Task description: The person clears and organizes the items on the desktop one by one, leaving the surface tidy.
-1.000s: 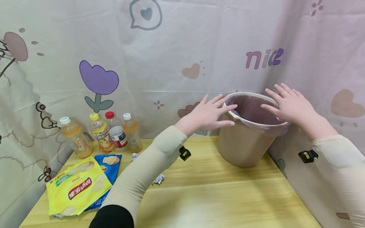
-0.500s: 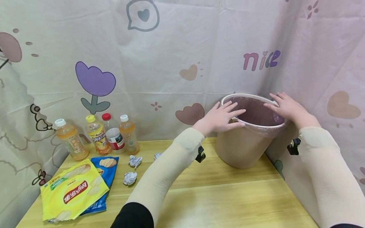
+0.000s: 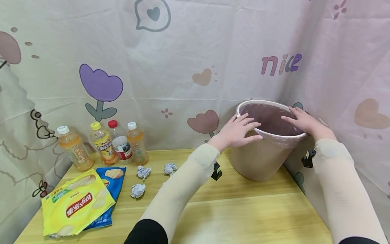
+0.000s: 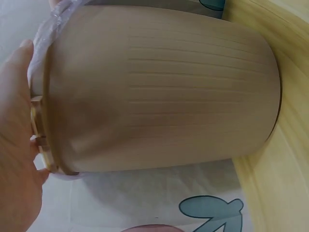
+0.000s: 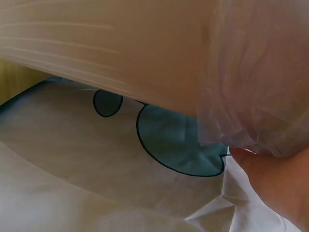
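The bin (image 3: 259, 159) is set upright near the back right corner of the worktop (image 3: 250, 217), long axis vertical, mouth turned up. Its rim is touched by the left hand (image 3: 237, 131) and the right hand (image 3: 305, 122), fingers extended. Its inner bottom is hidden; much of the right hand is cut off in the right wrist view.

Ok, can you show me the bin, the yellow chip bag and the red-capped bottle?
Bin (image 3: 259, 157), head view: its outer wall.
Yellow chip bag (image 3: 78, 204), head view: its front.
Red-capped bottle (image 3: 122, 146), head view: its label.

right hand (image 3: 305, 122) lowered, left hand (image 3: 236, 132) nearer bin (image 3: 259, 161), more crumpled paper (image 3: 143, 172) showing
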Motion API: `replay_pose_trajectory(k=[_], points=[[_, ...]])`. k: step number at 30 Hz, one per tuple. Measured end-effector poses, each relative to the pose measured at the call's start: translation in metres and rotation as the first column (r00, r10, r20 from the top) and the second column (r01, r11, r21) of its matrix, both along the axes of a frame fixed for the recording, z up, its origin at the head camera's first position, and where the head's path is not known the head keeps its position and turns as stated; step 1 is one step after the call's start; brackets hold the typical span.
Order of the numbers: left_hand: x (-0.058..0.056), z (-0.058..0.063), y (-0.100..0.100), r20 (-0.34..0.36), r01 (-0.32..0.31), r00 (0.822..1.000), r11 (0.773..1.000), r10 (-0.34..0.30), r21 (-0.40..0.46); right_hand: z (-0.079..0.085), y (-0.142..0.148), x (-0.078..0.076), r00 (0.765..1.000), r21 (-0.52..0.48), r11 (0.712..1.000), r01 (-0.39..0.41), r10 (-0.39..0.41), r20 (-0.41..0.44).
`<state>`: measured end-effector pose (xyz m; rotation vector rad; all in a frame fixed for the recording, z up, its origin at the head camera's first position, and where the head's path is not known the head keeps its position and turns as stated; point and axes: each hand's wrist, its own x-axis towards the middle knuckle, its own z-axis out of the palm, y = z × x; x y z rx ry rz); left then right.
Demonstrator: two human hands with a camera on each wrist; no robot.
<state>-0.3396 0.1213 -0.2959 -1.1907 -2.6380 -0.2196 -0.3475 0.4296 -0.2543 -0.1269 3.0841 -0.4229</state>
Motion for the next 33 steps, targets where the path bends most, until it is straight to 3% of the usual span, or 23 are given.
replay_pose_trajectory(k=[15, 33], points=[[0.003, -0.015, -0.001, -0.044, 0.021, 0.999, 0.986, -0.013, 0.164, 0.0, -0.009, 0.014, 1.0, -0.005, 1.0, 0.02, -0.02, 0.008], [0.018, -0.025, -0.041, -0.078, 0.047, 0.997, 0.949, -0.024, 0.313, 0.002, -0.054, 0.021, 0.999, 0.011, 0.999, 0.032, -0.031, -0.019]])
